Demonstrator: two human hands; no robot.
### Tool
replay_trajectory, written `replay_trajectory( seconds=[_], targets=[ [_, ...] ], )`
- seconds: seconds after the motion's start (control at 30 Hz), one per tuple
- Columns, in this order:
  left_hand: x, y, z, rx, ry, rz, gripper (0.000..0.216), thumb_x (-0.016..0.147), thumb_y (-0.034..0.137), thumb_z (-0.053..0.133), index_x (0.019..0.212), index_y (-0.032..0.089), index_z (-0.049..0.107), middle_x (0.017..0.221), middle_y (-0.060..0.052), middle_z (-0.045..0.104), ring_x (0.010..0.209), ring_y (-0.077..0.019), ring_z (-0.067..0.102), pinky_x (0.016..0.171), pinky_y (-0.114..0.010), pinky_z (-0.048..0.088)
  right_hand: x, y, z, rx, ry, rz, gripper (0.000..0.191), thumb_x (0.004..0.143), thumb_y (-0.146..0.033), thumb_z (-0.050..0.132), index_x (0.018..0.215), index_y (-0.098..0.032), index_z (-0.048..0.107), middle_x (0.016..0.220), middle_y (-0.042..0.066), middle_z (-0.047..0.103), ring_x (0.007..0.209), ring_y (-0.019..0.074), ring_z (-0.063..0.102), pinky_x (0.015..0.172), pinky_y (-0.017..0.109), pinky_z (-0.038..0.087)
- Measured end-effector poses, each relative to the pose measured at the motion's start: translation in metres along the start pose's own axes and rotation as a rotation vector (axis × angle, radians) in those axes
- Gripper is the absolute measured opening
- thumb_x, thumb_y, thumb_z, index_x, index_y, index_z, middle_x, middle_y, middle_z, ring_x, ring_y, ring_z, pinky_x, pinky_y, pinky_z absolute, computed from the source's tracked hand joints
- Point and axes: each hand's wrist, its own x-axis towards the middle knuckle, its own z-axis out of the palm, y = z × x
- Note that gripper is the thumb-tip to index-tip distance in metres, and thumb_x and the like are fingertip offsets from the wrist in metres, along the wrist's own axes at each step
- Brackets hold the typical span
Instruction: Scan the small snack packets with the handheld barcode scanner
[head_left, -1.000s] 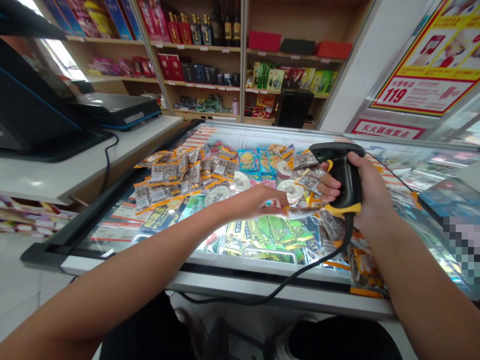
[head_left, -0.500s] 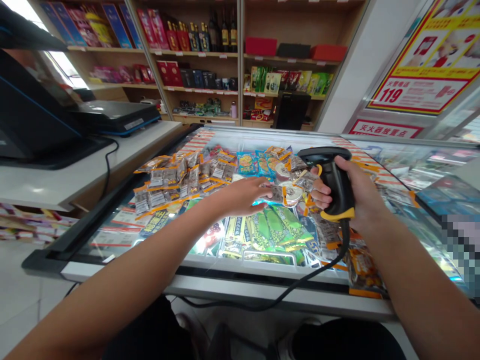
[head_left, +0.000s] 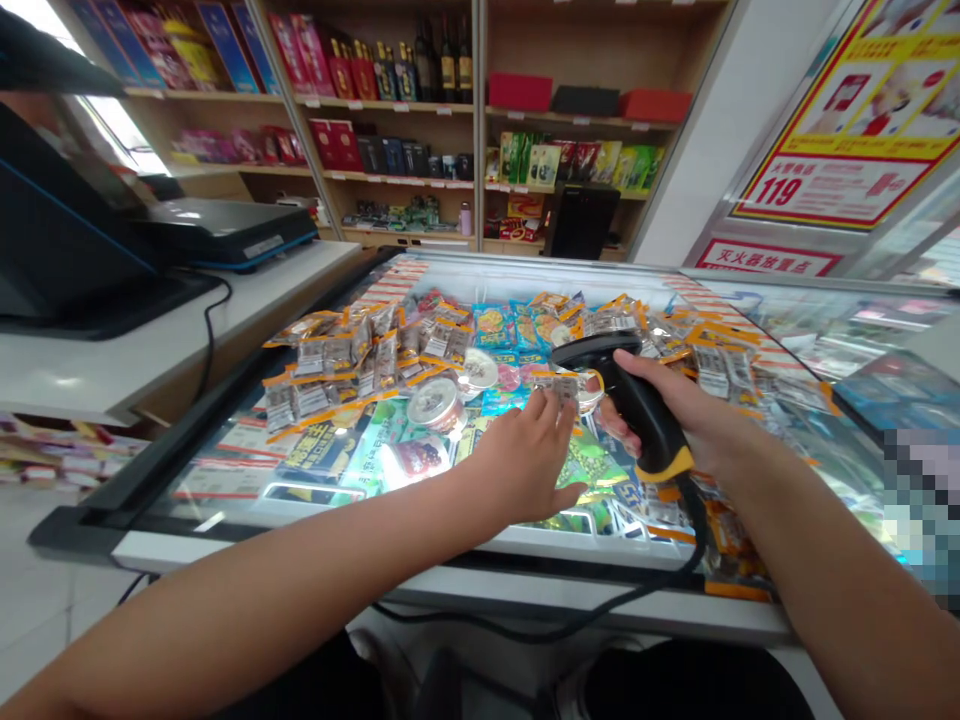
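Observation:
My right hand (head_left: 660, 400) is wrapped round the handle of a black and yellow barcode scanner (head_left: 645, 410). The scanner's head points left, just above a small orange-edged snack packet (head_left: 556, 384). On that packet rest the fingertips of my left hand (head_left: 529, 450), fingers stretched out and thumb held apart. Below them is the glass top of a chest freezer (head_left: 247, 470), with ice cream packs and round tubs (head_left: 435, 405) showing through. More orange-edged packets (head_left: 382, 360) lie in a pile to the left, and others (head_left: 720, 370) lie to the right.
On the left, a white counter (head_left: 292, 290) carries a scale (head_left: 225, 230) and a dark machine (head_left: 60, 220). The scanner's cable (head_left: 517, 630) loops along the freezer's front edge. Shelves (head_left: 390, 100) of goods stand behind. A boxed stack (head_left: 900, 400) sits at right.
My left hand has turned and come nearer, its fingers now on top of the packet with the thumb apart. My right hand has brought the scanner left and lower, close to that packet.

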Motion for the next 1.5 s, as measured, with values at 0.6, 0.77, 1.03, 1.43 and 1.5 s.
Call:
replay_trajectory(
  seconds=[0.6,0.77,1.03,1.43,1.5],
  targets=[
    [0.005,0.009,0.003,0.004,0.049,0.011,0.083,0.094,0.066,0.045,0.145,0.001,0.048,0.140,-0.024,0.054,0.123,-0.0354,0.051,0.090,-0.042,0.051,0.002,0.007,-0.002,-0.051,-0.074,0.005,0.044,0.094,-0.062,0.054,0.086,-0.020,0.066,0.058,0.003,0.060,0.043,0.0136,0.052,0.040,0.024,0.045],
    [0.007,0.007,0.001,0.032,0.036,-0.058,0.080,0.094,0.064,0.046,0.142,0.001,0.052,0.137,-0.024,0.057,0.120,-0.0350,0.053,0.089,-0.041,0.050,0.001,0.003,-0.002,-0.029,-0.010,0.013,0.047,0.092,-0.064,0.056,0.082,-0.019,0.064,0.061,0.005,0.060,0.044,0.0133,0.051,0.038,0.025,0.043],
    [0.017,-0.063,-0.011,0.155,-0.091,-0.459,0.078,0.092,0.075,0.035,0.112,0.010,0.073,0.126,-0.023,0.065,0.123,-0.0405,0.053,0.096,-0.052,0.045,0.000,-0.013,-0.012,0.187,0.198,-0.115,0.040,0.093,-0.059,0.055,0.095,-0.020,0.063,0.061,0.001,0.055,0.048,0.0122,0.047,0.042,0.024,0.041],
    [0.078,-0.080,0.001,0.102,0.037,-0.335,0.050,0.092,0.049,0.056,0.127,0.015,0.065,0.147,-0.019,0.052,0.133,-0.0390,0.047,0.101,-0.050,0.047,0.000,-0.020,-0.017,0.341,0.232,-0.176,0.037,0.096,-0.053,0.053,0.110,-0.021,0.065,0.060,0.001,0.052,0.050,0.0141,0.047,0.044,0.024,0.042],
    [0.109,-0.081,0.012,0.041,-0.033,-0.265,0.047,0.092,0.046,0.057,0.126,0.015,0.067,0.163,-0.017,0.034,0.142,-0.0425,0.039,0.104,-0.054,0.047,0.000,-0.020,-0.018,0.350,0.232,-0.168,0.037,0.096,-0.053,0.053,0.110,-0.020,0.065,0.060,0.001,0.053,0.050,0.0144,0.048,0.043,0.025,0.042]
  ],
)
